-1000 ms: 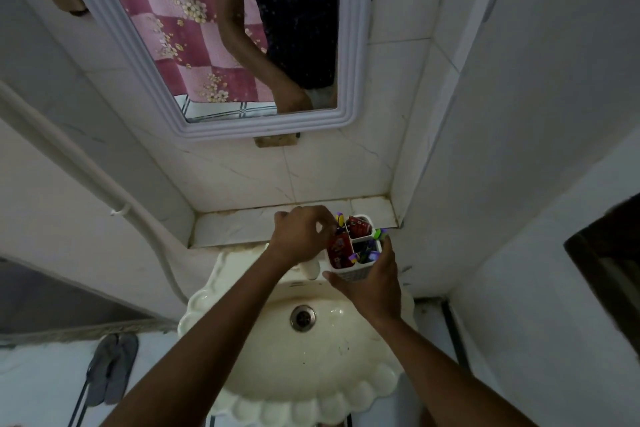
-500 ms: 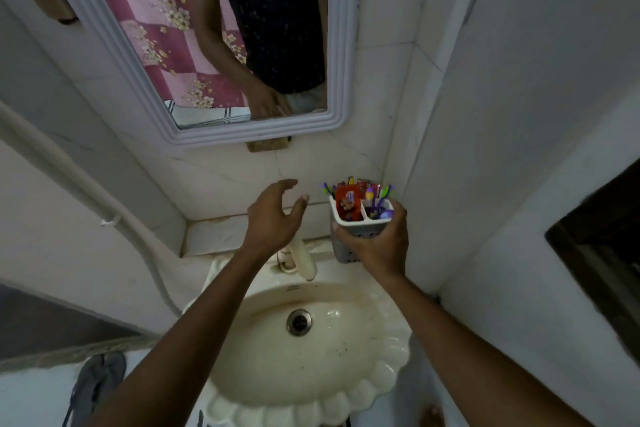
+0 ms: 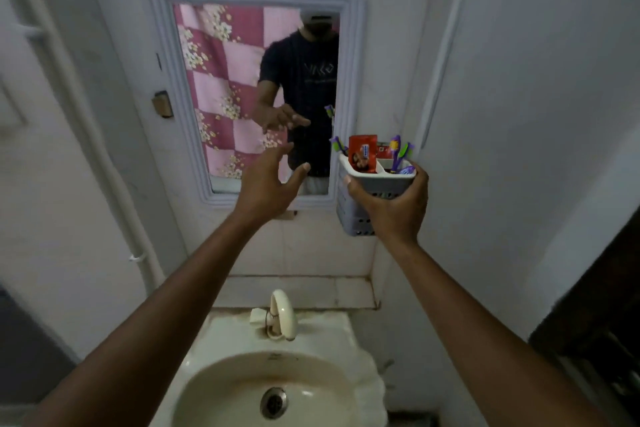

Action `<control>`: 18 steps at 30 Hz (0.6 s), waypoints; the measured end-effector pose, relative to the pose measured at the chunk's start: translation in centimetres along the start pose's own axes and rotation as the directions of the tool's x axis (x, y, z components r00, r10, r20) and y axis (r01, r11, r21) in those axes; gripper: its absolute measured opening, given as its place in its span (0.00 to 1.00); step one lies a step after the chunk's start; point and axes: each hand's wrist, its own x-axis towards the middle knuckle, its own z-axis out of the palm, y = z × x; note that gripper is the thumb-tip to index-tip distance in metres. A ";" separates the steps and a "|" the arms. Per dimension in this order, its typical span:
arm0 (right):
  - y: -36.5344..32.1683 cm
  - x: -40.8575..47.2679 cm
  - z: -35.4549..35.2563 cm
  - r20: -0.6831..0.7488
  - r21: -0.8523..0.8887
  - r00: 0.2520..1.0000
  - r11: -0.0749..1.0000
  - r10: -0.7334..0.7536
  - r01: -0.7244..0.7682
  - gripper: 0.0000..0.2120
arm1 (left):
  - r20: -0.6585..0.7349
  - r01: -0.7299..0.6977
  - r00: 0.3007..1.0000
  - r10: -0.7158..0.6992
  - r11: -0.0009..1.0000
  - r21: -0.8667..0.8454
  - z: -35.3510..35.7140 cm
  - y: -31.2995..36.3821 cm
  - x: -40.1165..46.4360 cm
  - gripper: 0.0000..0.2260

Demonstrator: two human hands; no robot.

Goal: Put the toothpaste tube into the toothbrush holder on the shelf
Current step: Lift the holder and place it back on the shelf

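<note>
In front of the mirror (image 3: 256,94), the right hand (image 3: 391,208) wraps its grip around the white toothbrush holder (image 3: 367,204) and holds it up in the air, upright. The red toothpaste tube (image 3: 362,157) stands in its left compartment, toothbrushes (image 3: 398,151) in the right one. The left hand (image 3: 266,184) hovers beside it, its grip wide and empty, above the sink (image 3: 277,388).

The toothbrush holder (image 3: 356,215) is pale grey, the toothpaste tube (image 3: 362,154) red; the mirror (image 3: 256,97) reflects a pink-and-maroon checked, flowered curtain (image 3: 221,80).
</note>
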 end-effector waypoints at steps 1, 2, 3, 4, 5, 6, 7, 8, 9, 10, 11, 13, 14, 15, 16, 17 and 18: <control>-1.4 1.0 -0.3 -0.002 0.014 1.000 1.000 -0.015 0.015 0.51 | -0.016 -0.019 1.000 0.019 1.000 -0.005 -0.9 0.9 0.7 0.28; -2.8 1.9 -0.6 -0.006 0.029 0.999 0.999 -0.031 0.032 0.51 | -0.031 -0.035 0.999 0.035 0.999 -0.011 -1.8 1.9 1.2 0.28; -4.5 2.9 -1.0 -0.009 0.046 0.999 0.998 -0.053 0.053 0.52 | -0.057 -0.062 0.997 0.061 0.998 -0.019 -2.8 3.0 1.7 0.28; -6.2 3.8 -1.3 -0.011 0.060 0.997 0.995 -0.077 0.078 0.53 | -0.082 -0.095 0.992 0.093 0.995 -0.020 -3.8 4.1 2.3 0.25; -7.9 4.8 -1.6 -0.016 0.069 0.995 0.992 -0.103 0.104 0.53 | -0.112 -0.142 0.984 0.139 0.990 -0.018 -4.8 5.2 3.0 0.23; -9.5 5.7 -2.0 -0.026 0.084 0.991 0.987 -0.134 0.136 0.53 | -0.141 -0.187 0.973 0.183 0.982 -0.015 -5.7 6.4 3.7 0.21; -11.4 6.7 -2.4 -0.038 0.105 0.986 0.981 -0.162 0.165 0.53 | -0.165 -0.224 0.962 0.217 0.974 -0.022 -6.7 7.8 4.4 0.20; -13.0 7.6 -2.8 -0.045 0.123 0.983 0.975 -0.179 0.184 0.53 | -0.181 -0.240 0.956 0.232 0.970 -0.028 -7.6 9.0 5.0 0.20; -14.7 8.4 -3.1 -0.049 0.139 0.980 0.970 -0.193 0.198 0.51 | -0.195 -0.250 0.952 0.238 0.968 -0.038 -8.6 10.2 5.7 0.19; -16.4 9.1 -3.5 -0.051 0.155 0.976 0.964 -0.210 0.215 0.49 | -0.201 -0.250 0.951 0.235 0.967 -0.055 -9.4 11.3 6.4 0.19; -17.9 9.8 -3.8 -0.053 0.167 0.972 0.958 -0.229 0.235 0.47 | -0.209 -0.256 0.949 0.235 0.964 -0.079 -10.1 12.1 7.1 0.18; -20.7 11.1 -4.4 -0.073 0.183 0.962 0.944 -0.264 0.273 0.45 | -0.237 -0.266 0.942 0.238 0.959 -0.093 -11.5 13.4 8.5 0.21; -21.9 11.7 -4.6 -0.092 0.192 0.955 0.936 -0.283 0.296 0.46 | -0.261 -0.269 0.933 0.247 0.962 -0.052 -12.3 14.0 9.2 0.24; -23.1 12.2 -4.9 -0.113 0.196 0.947 0.928 -0.301 0.318 0.46 | -0.290 -0.280 0.918 0.271 0.960 0.012 -12.9 14.5 9.9 0.25; -24.1 12.8 -5.1 -0.128 0.201 0.940 0.920 -0.316 0.337 0.46 | -0.317 -0.299 0.898 0.306 0.951 0.071 -13.4 14.9 10.6 0.26; -25.3 13.4 -5.3 -0.137 0.210 0.934 0.912 -0.330 0.353 0.46 | -0.342 -0.323 0.875 0.343 0.939 0.118 -13.9 15.6 11.3 0.26; -26.3 13.9 -5.4 -0.146 0.223 0.928 0.902 -0.343 0.369 0.46 | -0.370 -0.342 0.851 0.373 0.928 0.148 -14.4 16.1 12.1 0.26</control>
